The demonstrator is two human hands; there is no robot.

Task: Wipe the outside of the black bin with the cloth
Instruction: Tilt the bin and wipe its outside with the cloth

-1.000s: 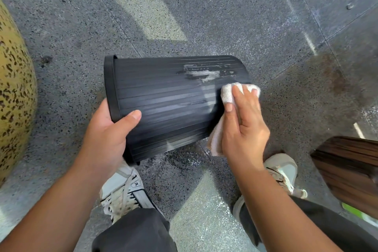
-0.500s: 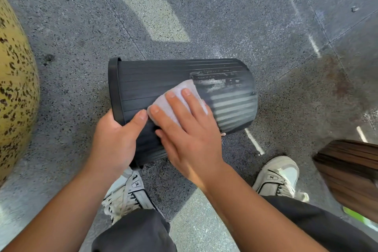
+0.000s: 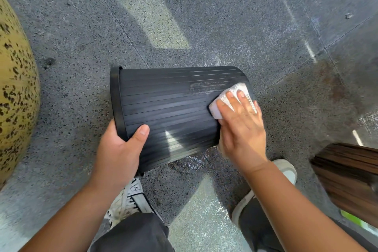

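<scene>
The black ribbed bin is held on its side above the pavement, rim to the left, base to the right. My left hand grips the rim at the lower left, thumb lying on the ribbed wall. My right hand presses a white cloth flat against the wall near the base end. A pale smeared patch shows on the bin just left of the cloth. A wet sheen runs along the lower ribs.
A large yellow speckled rounded object stands at the left edge. A dark wooden slatted surface sits at the lower right. My two white shoes rest on the grey speckled pavement below the bin.
My right hand slid the cloth from the bin's base end to the middle near my left thumb, then back right to the base end. The left hand kept its grip on the rim.
</scene>
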